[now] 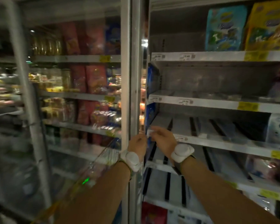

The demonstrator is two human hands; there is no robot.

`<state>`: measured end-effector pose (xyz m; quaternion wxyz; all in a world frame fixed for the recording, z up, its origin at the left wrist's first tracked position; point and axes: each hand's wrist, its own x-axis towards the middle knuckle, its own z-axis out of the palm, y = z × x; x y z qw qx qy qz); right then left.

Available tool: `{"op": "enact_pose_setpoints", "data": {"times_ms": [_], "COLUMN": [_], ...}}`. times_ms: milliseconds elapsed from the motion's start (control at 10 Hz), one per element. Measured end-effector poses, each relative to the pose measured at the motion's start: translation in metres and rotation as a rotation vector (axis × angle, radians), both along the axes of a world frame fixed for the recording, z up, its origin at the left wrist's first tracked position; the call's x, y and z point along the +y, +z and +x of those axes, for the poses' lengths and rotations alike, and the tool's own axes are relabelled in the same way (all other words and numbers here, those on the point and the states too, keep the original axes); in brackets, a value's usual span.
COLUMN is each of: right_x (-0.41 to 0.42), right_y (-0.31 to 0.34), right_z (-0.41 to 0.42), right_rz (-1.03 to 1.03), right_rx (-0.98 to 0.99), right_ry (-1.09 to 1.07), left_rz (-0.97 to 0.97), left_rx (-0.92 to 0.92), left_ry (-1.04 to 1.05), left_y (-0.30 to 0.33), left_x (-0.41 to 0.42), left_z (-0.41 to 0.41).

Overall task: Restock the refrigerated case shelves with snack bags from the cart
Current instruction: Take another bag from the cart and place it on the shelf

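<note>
Low down, both hands meet at flat shelf edge (217,143): right hand (162,139) pinches small white tag (149,132); left hand (137,143) fingers curled, grip unclear.

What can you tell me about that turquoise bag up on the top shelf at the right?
The turquoise bag stands upright on the top shelf of the open case, at the right. It looks like glossy plastic film, light blue with rows of small yellow and blue marks above and a green and white picture lower down; the print is too blurred to read. Its right side meets or slightly overlaps a yellow bag of similar design. The shelf space to its left is bare. Neither hand is near it.
</note>
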<state>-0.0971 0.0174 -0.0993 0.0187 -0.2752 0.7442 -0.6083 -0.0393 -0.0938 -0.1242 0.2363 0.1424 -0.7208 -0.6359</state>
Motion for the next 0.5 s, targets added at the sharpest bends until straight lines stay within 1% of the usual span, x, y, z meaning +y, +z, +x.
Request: {"op": "enact_pose_setpoints", "data": {"times_ms": [100, 200, 300, 400, 500], "right_x": [-0.037, -0.067, -0.094, -0.120, -0.152], "right_y": [-0.034, -0.062, -0.079, -0.101, -0.119], "right_z": [0.015, 0.024, 0.036, 0.052, 0.061], "right_rz": [0.011, 0.031, 0.064, 0.074, 0.121], "right_rx": [-0.054, -0.108, -0.130, -0.148, -0.143], "right_ry": [0.056, 0.115, 0.168, 0.227, 0.262], "left_rz": [0.108, 0.133, 0.144, 0.013, -0.027], "left_rx": [-0.032, -0.102, -0.126, -0.150, -0.199], "left_ry": [0.083, 0.090, 0.102, 0.124, 0.186], "left_y": [-0.036, -0.067, -0.082, -0.098, -0.109], "left_x": [-0.023, -0.052, -0.083, -0.115, -0.145], "left_z": [0.029, 0.043, 0.059, 0.080, 0.105]}}
